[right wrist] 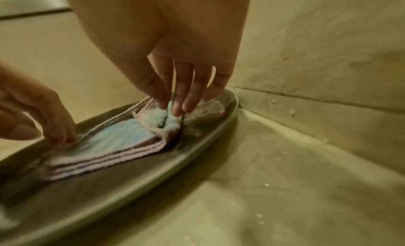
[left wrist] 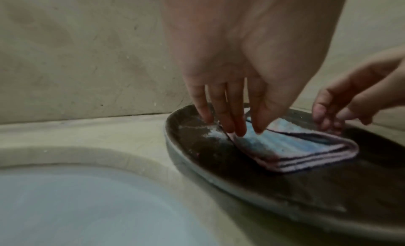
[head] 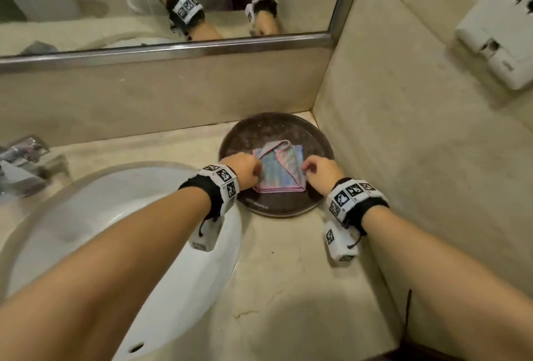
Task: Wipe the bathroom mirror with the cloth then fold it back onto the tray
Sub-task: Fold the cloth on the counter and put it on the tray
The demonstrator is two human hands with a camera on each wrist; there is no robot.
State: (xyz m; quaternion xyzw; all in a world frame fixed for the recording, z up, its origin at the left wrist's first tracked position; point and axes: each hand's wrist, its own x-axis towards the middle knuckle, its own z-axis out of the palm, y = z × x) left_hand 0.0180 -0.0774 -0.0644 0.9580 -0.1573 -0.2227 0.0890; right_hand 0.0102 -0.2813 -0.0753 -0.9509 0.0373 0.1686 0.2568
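Note:
A pink and blue cloth point(head: 278, 170) lies folded in several layers on a round dark tray point(head: 259, 129) in the counter's back corner. My left hand point(head: 253, 170) is at the cloth's left edge, and in the left wrist view its fingertips point(left wrist: 238, 133) and thumb come together on that edge of the cloth point(left wrist: 295, 149). My right hand point(head: 310, 168) is at the right side, where it pinches a raised fold of the cloth point(right wrist: 122, 142) between thumb and fingers point(right wrist: 175, 111). The mirror point(head: 173, 0) hangs on the wall above.
A white sink basin point(head: 115, 230) sits left of the tray, with a chrome tap point(head: 20, 158) behind it. Beige walls close in behind and to the right of the tray. A white wall fixture point(head: 499, 28) hangs at the upper right. Bare counter point(head: 288, 274) lies in front.

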